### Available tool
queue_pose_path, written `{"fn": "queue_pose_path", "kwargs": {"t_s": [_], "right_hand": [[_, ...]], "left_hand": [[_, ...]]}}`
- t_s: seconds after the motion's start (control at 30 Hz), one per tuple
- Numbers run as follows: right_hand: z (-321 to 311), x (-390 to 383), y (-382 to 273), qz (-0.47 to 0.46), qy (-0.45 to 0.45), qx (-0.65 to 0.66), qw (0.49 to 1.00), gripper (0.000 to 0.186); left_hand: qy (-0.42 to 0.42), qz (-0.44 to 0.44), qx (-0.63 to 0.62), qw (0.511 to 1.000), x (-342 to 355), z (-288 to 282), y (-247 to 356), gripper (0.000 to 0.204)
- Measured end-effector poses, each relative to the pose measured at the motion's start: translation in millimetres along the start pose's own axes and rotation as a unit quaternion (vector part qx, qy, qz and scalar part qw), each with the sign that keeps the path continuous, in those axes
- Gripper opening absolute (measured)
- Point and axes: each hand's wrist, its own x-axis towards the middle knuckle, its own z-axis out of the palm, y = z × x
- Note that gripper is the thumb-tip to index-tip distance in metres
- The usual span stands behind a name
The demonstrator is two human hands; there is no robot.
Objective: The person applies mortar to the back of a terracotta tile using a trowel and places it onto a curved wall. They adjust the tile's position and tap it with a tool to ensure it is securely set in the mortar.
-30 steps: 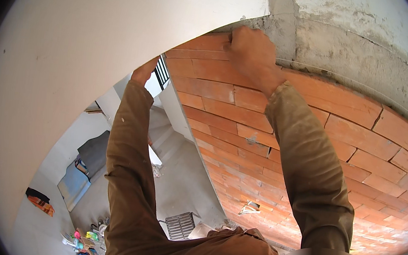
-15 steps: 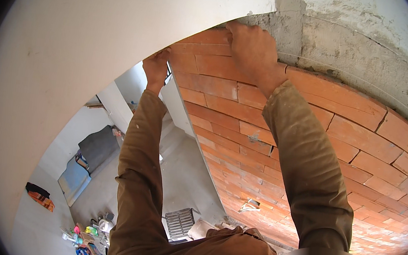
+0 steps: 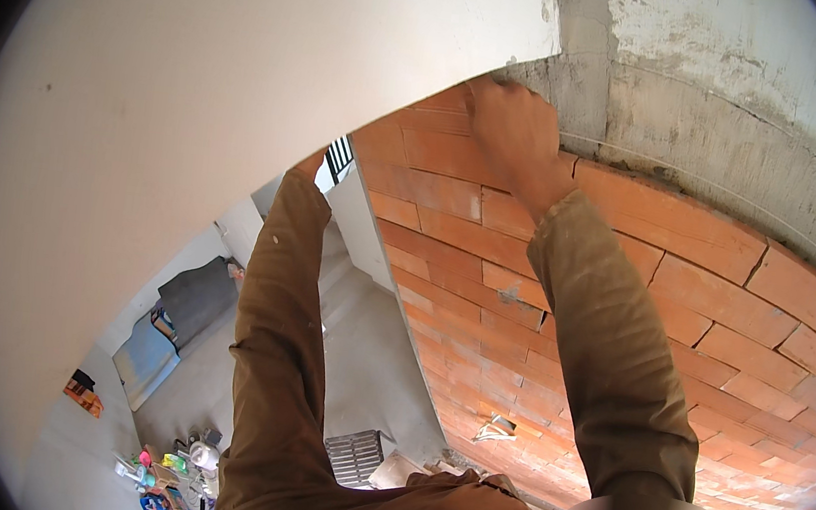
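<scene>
On the far left of my head feed, a broad white surface [image 3: 163,106] sweeps up across the view and ends in a curved edge. Below that edge I make out an orange and black bundle [image 3: 84,393], a blue panel [image 3: 146,364], a pile of small coloured items [image 3: 165,491] and a dark grey board [image 3: 197,296]. Next comes the left hand [image 3: 310,164], raised at the end of its brown sleeve; most of it is hidden behind the white edge, so I cannot tell whether it is spread, narrow or holding anything. Just right of it I see black bars [image 3: 339,159], and low down a slatted grey grate [image 3: 355,458]. The brick wall [image 3: 460,237] begins to the right of the left hand and spreads beneath and beyond the right hand [image 3: 512,134], which sits in front of its top courses with fingers curled in; their tips are obscured, and I cannot tell whether they grip something. Further right, a thin pale string [image 3: 676,154] runs between the uppermost bricks and the rough concrete [image 3: 705,118] above.
</scene>
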Motion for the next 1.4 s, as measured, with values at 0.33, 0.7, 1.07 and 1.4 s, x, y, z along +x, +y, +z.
{"fn": "queue_pose_path", "kwargs": {"t_s": [0.33, 0.7, 1.07, 1.4], "right_hand": [[7.6, -2.4, 1.2, 0.013, 0.03, 0.039, 0.999, 0.014], [1.6, 1.3, -4.4, 0.028, -0.003, 0.026, 0.999, 0.013], [-6.2, 5.0, -10.4, -0.032, -0.019, -0.053, 0.998, 0.011], [-5.1, -31.9, -17.1, -0.087, 0.141, -0.139, 0.976, 0.013]], "left_hand": [[0.003, 0.029, -0.013, 0.999, 29.9, 3.4, -17.5, 0.02], [0.0, 0.035, -0.016, 0.999, 28.3, 3.7, -33.7, 0.021], [-0.043, 0.076, -0.026, 0.996, 23.3, 0.2, -61.2, 0.022], [0.006, 0.028, -0.05, 0.998, -48.1, 5.5, 6.5, 0.028]]}}
